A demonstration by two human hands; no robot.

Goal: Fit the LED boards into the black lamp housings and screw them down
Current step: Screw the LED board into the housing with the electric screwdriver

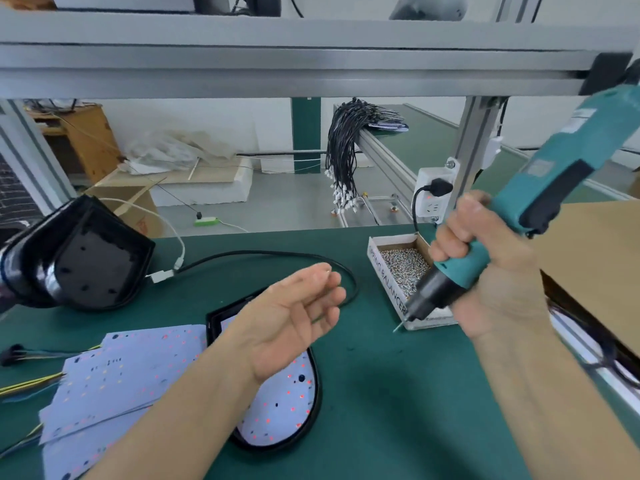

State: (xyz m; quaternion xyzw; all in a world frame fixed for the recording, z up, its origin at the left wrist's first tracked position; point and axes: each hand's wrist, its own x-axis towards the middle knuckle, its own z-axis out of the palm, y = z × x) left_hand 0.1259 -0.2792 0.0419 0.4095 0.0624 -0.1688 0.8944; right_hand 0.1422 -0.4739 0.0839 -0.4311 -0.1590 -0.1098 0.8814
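— Black housing (313,407) with a white LED board (277,417) sitting inside it, is that what is lying at the near middle of the green bench (398,393)?

— Yes, flat on the mat, its red-dotted board facing up. The left forearm is crossing over its upper part, so only the lower half and a strip of the far rim are showing.

— What is the left hand (294,317) doing?

— It is hovering just above that housing, palm turned up, fingers relaxed and only slightly curved, gripping nothing that I can make out.

— And the right hand (485,268)?

— It is wrapping its fingers tightly around the teal electric screwdriver (540,202), which is slanting down to the left. The bit tip is pointing at the near corner of the screw box (398,271), well to the right of the housing and apart from it.

— What is lying around it?

— Loose LED boards (121,372) are fanning out just left of the housing, with coloured wires (31,379) trailing off the left edge. A stack of empty black housings (79,258) is tilting at the far left. A black cable (277,254) is looping across the mat beyond the left hand, meeting a white connector (162,275). A brown cardboard sheet (595,258) is lying at the right
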